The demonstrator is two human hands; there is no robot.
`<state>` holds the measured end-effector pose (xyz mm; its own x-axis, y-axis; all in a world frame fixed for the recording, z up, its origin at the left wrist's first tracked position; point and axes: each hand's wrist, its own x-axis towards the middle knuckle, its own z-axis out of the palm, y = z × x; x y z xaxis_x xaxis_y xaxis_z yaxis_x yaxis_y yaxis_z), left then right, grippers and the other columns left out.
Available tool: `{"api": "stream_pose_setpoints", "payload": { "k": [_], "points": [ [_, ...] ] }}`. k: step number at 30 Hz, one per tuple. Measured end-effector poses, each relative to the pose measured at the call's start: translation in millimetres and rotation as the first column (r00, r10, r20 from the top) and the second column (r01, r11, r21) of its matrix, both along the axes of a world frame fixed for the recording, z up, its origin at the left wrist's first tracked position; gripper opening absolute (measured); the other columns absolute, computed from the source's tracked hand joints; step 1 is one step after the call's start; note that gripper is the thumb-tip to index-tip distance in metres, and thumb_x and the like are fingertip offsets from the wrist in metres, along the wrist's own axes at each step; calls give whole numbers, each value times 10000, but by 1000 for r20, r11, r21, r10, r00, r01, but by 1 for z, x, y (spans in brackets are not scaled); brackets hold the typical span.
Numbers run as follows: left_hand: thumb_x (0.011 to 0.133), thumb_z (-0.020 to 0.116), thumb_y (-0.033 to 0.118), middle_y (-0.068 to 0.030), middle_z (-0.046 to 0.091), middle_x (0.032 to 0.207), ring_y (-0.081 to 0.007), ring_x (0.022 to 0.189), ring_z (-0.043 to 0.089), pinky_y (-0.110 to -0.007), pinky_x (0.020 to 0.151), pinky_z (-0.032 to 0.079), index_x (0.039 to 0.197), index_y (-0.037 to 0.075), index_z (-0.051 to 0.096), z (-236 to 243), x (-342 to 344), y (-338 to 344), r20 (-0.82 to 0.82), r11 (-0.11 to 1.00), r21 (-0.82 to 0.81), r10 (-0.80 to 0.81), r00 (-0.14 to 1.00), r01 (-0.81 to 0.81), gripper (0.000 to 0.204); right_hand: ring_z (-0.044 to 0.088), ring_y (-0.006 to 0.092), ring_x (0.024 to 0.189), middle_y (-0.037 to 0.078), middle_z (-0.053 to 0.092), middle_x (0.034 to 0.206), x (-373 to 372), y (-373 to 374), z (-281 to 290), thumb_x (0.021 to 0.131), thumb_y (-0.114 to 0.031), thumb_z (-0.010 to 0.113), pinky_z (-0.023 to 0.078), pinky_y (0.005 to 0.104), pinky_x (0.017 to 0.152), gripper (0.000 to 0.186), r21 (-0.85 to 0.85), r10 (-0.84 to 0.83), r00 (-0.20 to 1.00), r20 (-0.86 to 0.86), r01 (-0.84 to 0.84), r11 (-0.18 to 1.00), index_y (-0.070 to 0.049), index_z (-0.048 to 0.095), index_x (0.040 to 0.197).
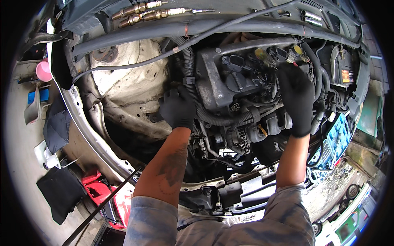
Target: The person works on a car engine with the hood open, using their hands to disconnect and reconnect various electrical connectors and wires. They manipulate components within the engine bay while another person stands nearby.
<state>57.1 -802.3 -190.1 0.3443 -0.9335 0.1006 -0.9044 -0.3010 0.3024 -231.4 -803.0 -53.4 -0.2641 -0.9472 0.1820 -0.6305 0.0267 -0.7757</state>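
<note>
Patterned sleeves point(152, 221), gloved hands point(177, 107), corrugated hose point(213, 119) between, spark plugs point(158, 15) beyond

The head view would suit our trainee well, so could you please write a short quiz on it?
1. True or false: the left hand and the right hand are both gloved in black.
2. Which of these is nearest the left hand: A) the pink container, B) the corrugated hose, or C) the blue tool case?
3. What shape is the black cap on the engine cover?

Key: 1. True. 2. B. 3. Round.
</note>
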Motion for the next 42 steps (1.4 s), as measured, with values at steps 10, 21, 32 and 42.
{"api": "stream_pose_setpoints", "payload": {
  "k": [10, 21, 32, 42],
  "points": [
    [1009, 507, 389, -216, 722, 802, -482, 827, 672, -597, 738, 533, 860, 48, 725, 1, -5, -3, 41, 999, -41, -2, 999, 4, 431, 727, 363, 854, 129, 700, 1116, 35, 38, -21, 913, -257, 699, 579, 470, 690, 325, 298, 300, 814, -498, -164, 940, -182, 705, 1229],
    [987, 525, 332, -202, 732, 898, -472, 839, 667, -583, 712, 536, 860, 39, 718, -1, -5, -2, 35, 1000, -15, -9, 999, 9, 373, 737, 216, 859, 161, 756, 1008, -2, 7, 52, 933, -150, 717, 562, 334, 785, 399, 2, 386, 734, 559, -467, 884, -40, 682, 1315],
    [983, 524, 323, -196, 727, 880, -464, 830, 664, -578, 703, 533, 851, 41, 713, 7, -4, -1, -24, 1000, 27, 0, 1000, 1, 365, 634, 200, 1255, 179, 657, 1374, -30, -9, 13, 932, -68, 736, 526, 331, 1006, 403, 66, 245, 948, 205, -263, 963, 8, 669, 1322],
    [1006, 506, 395, -247, 723, 841, -500, 867, 673, -601, 767, 525, 908, 45, 739, 2, 1, 0, 14, 1000, 9, 22, 1000, -22, 432, 691, 303, 1169, 197, 704, 1237, -37, -10, 3, 981, -150, 689, 537, 388, 979, 346, -92, 77, 961, -264, -104, 990, -3, 680, 1294]
  ]
}}
